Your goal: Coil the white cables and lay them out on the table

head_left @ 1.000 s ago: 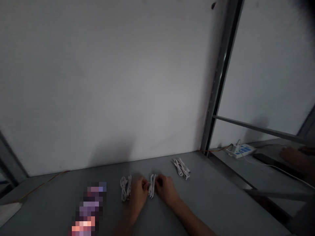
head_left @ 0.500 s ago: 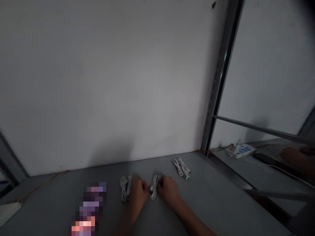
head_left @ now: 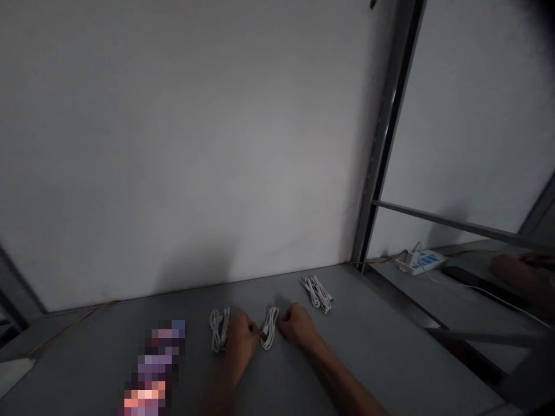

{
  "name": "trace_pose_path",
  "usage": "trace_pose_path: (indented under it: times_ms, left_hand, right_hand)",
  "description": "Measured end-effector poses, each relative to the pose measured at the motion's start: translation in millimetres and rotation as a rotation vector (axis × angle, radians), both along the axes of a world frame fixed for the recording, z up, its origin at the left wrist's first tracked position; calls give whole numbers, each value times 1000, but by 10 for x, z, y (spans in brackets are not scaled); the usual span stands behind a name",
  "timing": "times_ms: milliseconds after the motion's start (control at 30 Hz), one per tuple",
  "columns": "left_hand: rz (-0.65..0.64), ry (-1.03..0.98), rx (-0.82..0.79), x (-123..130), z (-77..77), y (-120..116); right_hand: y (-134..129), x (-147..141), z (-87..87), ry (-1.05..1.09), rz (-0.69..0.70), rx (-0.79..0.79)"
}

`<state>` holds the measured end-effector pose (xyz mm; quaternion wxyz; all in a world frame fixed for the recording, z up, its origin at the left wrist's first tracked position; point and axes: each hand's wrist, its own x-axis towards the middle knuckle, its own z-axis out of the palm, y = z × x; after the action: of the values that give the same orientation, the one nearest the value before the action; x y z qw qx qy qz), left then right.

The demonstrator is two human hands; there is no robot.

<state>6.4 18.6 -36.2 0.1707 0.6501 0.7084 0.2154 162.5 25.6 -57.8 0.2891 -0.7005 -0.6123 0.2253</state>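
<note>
Fingers of your left hand (head_left: 251, 326) are curled against the end of the middle white cable coil (head_left: 269, 328); you cannot tell if they grip it. Your right hand (head_left: 298, 326) rests loosely curled just beside it, empty. Step in hand: handling this coil. Next move calls for a secure pinch.

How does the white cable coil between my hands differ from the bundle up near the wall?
The white cable coil is a slim, narrow loop, while the bundle looks fatter, with several strands splayed. The coil sits between the left hand and right hand; no hand is near the bundle. The bundle also lies nearer the wall. Both are white cables lying on the grey table.
</note>
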Motion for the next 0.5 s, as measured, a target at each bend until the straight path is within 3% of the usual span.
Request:
trace_pose_path:
  times_ms: [367,500]
  left_hand:
    - [40,35,18,-6,4,0]
    - [30,-2,3,-10,17,-27]
  right_hand:
    - [100,80,-55,345,37,-216]
    - [127,129,-60,373,64,-245]
